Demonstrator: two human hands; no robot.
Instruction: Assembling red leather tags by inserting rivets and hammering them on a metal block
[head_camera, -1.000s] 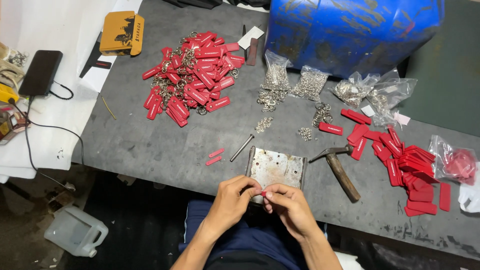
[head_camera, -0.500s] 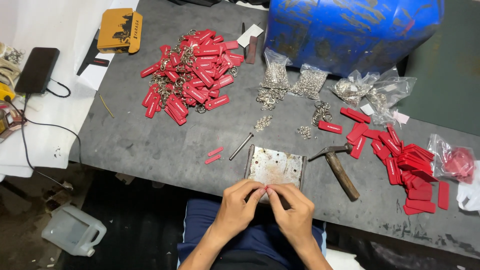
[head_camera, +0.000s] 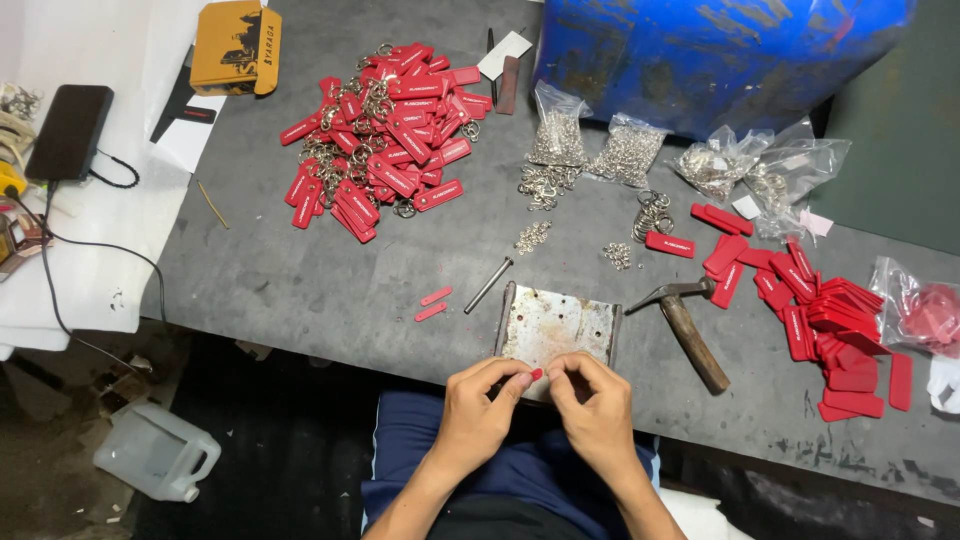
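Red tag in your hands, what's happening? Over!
Left hand and right hand pinch one small red tag. Above the metal plate's near edge. Hammer lies beside, clear.

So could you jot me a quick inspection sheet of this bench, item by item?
Surface: dark grey table, scuffed.
Job's things: small red piece pinched between left hand and right hand, at the near edge of a worn metal plate.
Clutter: pile of red tags with rings; bare red tags; bags of metal rings; hammer; metal pin; yellow box; blue drum.
Grippers: both hands bare, fingertips closed on the piece.
Cables: black cable across white sheet, from a phone.
Surroundings: plastic jug on the floor.
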